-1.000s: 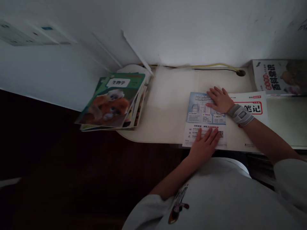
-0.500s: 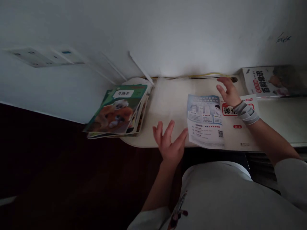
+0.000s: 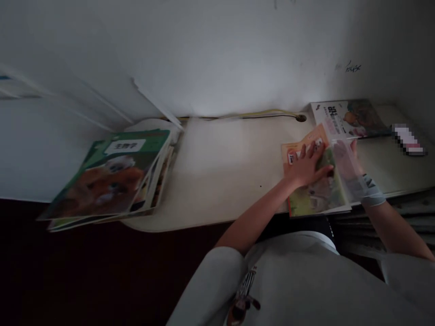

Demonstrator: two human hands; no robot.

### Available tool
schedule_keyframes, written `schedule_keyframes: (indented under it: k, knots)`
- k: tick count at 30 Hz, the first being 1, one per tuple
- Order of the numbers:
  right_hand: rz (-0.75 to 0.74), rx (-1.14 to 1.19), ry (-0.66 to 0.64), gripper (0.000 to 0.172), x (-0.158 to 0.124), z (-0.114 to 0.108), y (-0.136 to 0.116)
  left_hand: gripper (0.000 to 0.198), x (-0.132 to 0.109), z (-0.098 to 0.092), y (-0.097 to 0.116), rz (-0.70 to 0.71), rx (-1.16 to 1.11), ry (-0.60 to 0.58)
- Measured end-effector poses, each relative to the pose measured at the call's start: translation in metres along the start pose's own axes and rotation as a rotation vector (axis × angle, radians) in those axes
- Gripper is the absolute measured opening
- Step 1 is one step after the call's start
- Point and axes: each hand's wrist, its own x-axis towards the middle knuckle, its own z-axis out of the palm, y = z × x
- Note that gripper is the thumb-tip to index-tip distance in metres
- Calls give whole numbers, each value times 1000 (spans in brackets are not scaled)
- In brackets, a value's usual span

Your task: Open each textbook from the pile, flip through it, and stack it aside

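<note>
My left hand (image 3: 306, 167) lies on the cover of a book (image 3: 317, 199) with an orange top and a green lower part, its fingers spread. At the book's right side is my right hand (image 3: 350, 160), with a grey band at the wrist. A pale, see-through sheet or blurred page (image 3: 345, 174) overlaps that hand, and its fingers are smeared and partly hidden. The book rests at the front edge of the white desk (image 3: 217, 190).
A stack of books (image 3: 112, 181), a green biology textbook on top, overhangs the desk's left end. Behind my right hand lies a white and dark book (image 3: 353, 117). A phone-like object (image 3: 409, 140), pixelated, is at the far right. A yellow cable (image 3: 251, 113) follows the wall.
The view has turned right. My left hand has moved from the desk's front edge onto the book. An orange and green cover now shows where the white book and blue leaflet were.
</note>
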Motion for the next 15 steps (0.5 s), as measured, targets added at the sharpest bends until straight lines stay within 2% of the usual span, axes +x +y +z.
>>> schedule_keyframes:
  k: [2, 6, 9, 10, 12, 15]
  knots:
    - [117, 179, -42, 75, -4, -2, -5, 85, 9, 5, 5, 17, 118, -96]
    - [221, 326, -96, 66, -5, -6, -10, 82, 19, 16, 9, 37, 228, -16]
    - [259, 303, -113, 48, -3, -8, -2, 77, 25, 19, 4, 94, 244, -65]
    - [272, 274, -101, 43, -2, -8, 1, 75, 28, 16, 1, 83, 230, -54]
    - [296, 225, -83, 38, 3, -8, 5, 70, 35, 6, -12, 1, 187, 51]
    - [290, 231, -128, 40, 15, -4, -4, 61, 44, -21, -42, -150, 98, 187]
